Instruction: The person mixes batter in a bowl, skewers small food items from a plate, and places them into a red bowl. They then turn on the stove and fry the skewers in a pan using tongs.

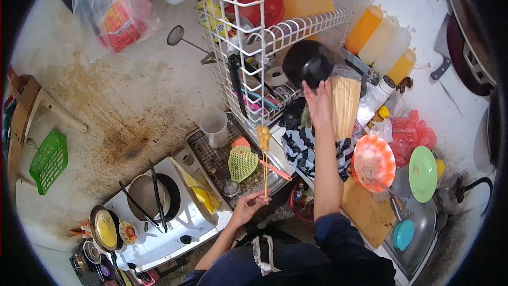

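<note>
My left hand (250, 209) pinches the lower ends of thin wooden skewers (266, 177), held upright. Yellowish-brown pieces of food (263, 136) are threaded on their tops. With my right arm stretched out, my right hand (319, 103) grips the near edge of a black bowl (309, 63) beside the white wire rack (262, 37). My thumb is partly hidden there. Just right of that hand stands a clear bag of bare wooden skewers (345, 103). Behind the held skewers lie a light green slotted scoop (243, 164) and a plastic jug (214, 127) on a wire-topped tray (203, 151).
At lower left, a white stove (180, 222) carries a pot (148, 197) with dark utensils across it. Sauce bottles (378, 42) line the right wall. A red-and-white bowl (374, 163), a cutting board (368, 212), a green plate (423, 173) and a sink (423, 233) sit at right.
</note>
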Tool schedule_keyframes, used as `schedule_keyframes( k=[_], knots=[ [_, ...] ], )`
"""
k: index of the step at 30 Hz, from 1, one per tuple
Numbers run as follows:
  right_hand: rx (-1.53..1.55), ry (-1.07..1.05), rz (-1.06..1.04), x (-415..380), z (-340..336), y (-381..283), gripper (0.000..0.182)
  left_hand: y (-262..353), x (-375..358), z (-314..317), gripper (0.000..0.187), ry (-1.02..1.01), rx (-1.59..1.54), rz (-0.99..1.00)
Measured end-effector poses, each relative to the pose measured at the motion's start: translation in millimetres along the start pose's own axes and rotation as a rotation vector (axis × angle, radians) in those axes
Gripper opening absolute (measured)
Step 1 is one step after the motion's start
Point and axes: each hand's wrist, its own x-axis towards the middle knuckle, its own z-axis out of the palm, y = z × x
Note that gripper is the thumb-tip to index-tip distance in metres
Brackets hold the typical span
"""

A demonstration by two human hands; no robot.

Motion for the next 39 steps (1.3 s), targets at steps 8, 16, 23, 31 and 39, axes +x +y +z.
schedule_keyframes(
  k=[8,16,23,31,39],
  knots=[
    [-0.942,-0.170,-0.296,-149.9,-37.4,-28.0,0.015,16.5,-7.7,-16.1,0.029,0.164,-0.097,0.105],
    [-1.374,-0.587,-0.567,-191.8,-43.8,-26.2,0.016,39.1,-56.8,-33.7,0.033,0.353,-0.282,0.131],
    [-1.396,-0.745,-0.606,-186.3,-44.3,-20.7,0.016,40.1,-85.8,-27.9,0.031,0.204,-0.233,0.097],
    [-1.383,-0.859,-0.566,-188.0,-38.9,-7.9,0.016,44.8,-58.5,7.4,0.032,0.107,-0.155,-0.079],
    [-1.355,-0.904,-0.480,-194.7,-44.6,3.0,0.015,30.0,-53.2,9.7,0.029,0.110,-0.224,-0.100]
  ],
)
